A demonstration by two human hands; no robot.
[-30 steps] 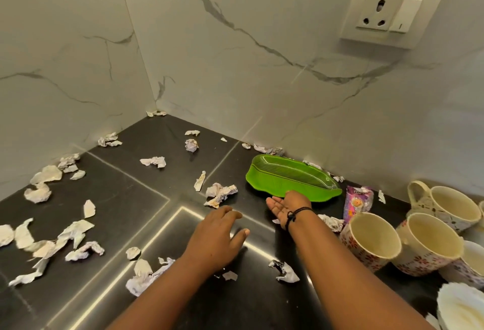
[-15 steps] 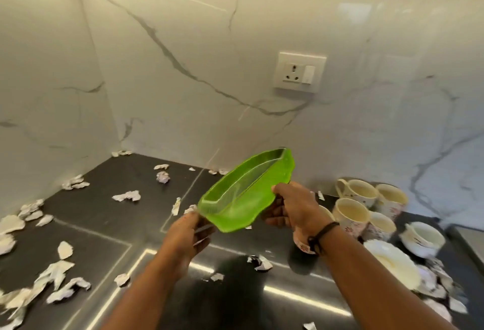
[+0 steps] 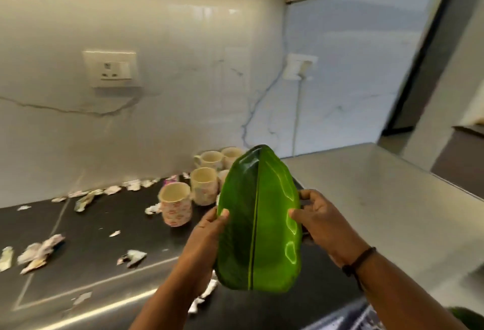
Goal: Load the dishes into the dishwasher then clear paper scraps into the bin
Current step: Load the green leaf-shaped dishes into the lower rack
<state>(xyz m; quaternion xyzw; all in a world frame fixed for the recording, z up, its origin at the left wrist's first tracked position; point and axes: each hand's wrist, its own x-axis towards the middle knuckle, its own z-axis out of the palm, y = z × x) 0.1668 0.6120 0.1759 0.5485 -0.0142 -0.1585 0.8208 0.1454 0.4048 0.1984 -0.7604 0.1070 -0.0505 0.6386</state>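
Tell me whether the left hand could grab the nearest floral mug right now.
Probably not as things stand: the left hand is gripping the green leaf-shaped dish together with the right hand. The path to the mug looks free, just beside that hand, once the right hand holds the dish alone.

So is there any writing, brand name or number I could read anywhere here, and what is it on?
None can be read.
Mugs: a pink pattern, too blurred to tell if it holds letters.
Paper scraps: any print is too blurred to read.
Wall socket: no legible marking.
Green leaf-shaped dish, held in both hands: only veins, no text.
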